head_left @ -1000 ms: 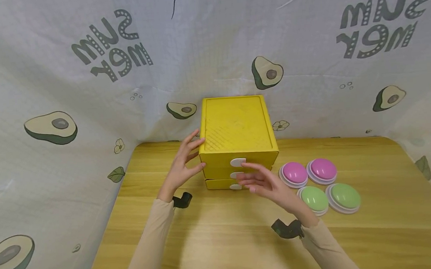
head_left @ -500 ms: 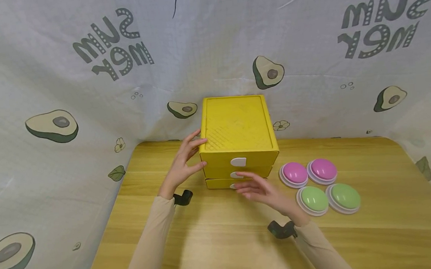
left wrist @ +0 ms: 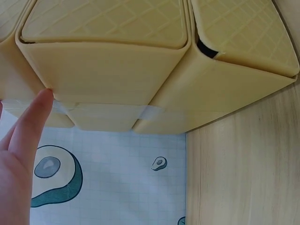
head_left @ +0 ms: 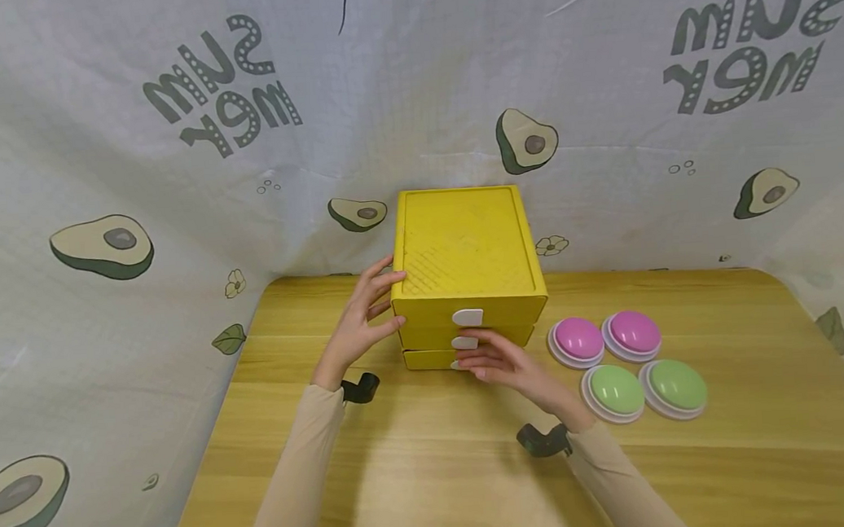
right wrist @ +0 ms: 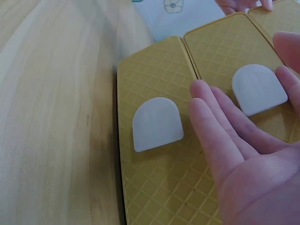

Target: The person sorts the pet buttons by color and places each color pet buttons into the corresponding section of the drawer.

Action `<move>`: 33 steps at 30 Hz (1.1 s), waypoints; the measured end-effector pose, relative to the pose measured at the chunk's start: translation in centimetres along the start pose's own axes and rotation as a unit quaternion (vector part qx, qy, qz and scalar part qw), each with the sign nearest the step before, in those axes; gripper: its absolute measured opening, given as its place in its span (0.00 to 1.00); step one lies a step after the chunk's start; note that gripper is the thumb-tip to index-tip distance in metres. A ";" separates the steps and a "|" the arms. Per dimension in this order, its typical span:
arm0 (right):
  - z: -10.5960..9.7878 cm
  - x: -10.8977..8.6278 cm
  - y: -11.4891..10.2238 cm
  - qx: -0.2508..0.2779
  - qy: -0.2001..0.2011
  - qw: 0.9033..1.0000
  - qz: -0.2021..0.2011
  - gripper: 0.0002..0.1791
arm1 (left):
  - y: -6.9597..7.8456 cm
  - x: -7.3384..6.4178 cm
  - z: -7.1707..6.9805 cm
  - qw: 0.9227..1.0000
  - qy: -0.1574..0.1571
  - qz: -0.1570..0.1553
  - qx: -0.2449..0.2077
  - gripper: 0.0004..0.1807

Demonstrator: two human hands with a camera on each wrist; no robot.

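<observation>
A yellow three-drawer box (head_left: 464, 240) stands against the cloth, with a white handle on each drawer. My left hand (head_left: 358, 321) rests with spread fingers against its left side; in the left wrist view, one fingertip (left wrist: 44, 96) touches the side wall near a seam. My right hand (head_left: 513, 367) is at the front, fingers loosely extended by the middle drawer's handle (right wrist: 258, 89). One fingertip meets that handle's edge; whether it presses on it I cannot tell. The bottom handle (right wrist: 157, 124) lies beside the other fingers, partly covered in the head view.
Right of the box sit two pink push lights (head_left: 577, 339) and two green ones (head_left: 615, 390), domed on white bases. A wooden table (head_left: 422, 476) carries everything. Avocado-printed cloth (head_left: 241, 203) hangs behind and at the sides. Both wrists wear black camera mounts (head_left: 360, 388).
My right hand has moved from the top handle down and left to the middle handle, uncovering the top one. My left hand keeps its place on the box's side.
</observation>
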State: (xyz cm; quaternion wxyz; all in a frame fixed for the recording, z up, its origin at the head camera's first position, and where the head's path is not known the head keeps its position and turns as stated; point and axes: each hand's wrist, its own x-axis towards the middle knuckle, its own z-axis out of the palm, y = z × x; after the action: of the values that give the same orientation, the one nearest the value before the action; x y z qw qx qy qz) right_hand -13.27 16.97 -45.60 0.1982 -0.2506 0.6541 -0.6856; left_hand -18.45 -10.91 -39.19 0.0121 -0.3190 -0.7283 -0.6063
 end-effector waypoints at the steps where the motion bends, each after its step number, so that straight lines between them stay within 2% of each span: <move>1: 0.0 0.0 0.0 0.000 0.001 1.000 0.000 0.30 | 0.0 0.0 0.0 1.000 0.000 -0.001 -0.001 0.30; 10: 0.2 0.0 -0.1 -0.003 0.009 1.000 -0.001 0.30 | 0.0 0.1 0.0 1.000 -0.002 -0.006 0.000 0.30; 17: 0.2 0.1 -0.2 0.002 0.014 1.000 -0.005 0.30 | -2.8 0.1 -0.1 1.000 0.004 -0.008 -0.003 0.33; 20: 0.3 0.0 -0.2 0.002 0.016 1.000 -0.006 0.30 | -3.2 0.1 0.0 1.000 0.006 -0.004 -0.002 0.33; 26: 0.4 -0.3 -0.2 -0.003 0.022 1.000 -0.007 0.29 | -3.5 0.1 0.0 1.000 0.006 0.004 0.006 0.33; 30: 0.8 -0.5 -0.3 -0.001 0.021 1.000 -0.020 0.28 | -3.3 0.1 0.0 1.000 0.009 -0.009 0.003 0.33; 33: 1.0 -0.8 -0.2 0.001 0.022 0.999 -0.026 0.28 | -2.6 0.1 0.1 1.000 0.010 -0.020 -0.001 0.33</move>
State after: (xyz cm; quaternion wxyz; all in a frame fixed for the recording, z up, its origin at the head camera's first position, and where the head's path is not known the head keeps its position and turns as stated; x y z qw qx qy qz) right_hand -12.01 16.66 -45.45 0.1662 -0.2519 0.6511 -0.6964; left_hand -19.71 -10.93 -41.45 0.0068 -0.2989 -0.7335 -0.6105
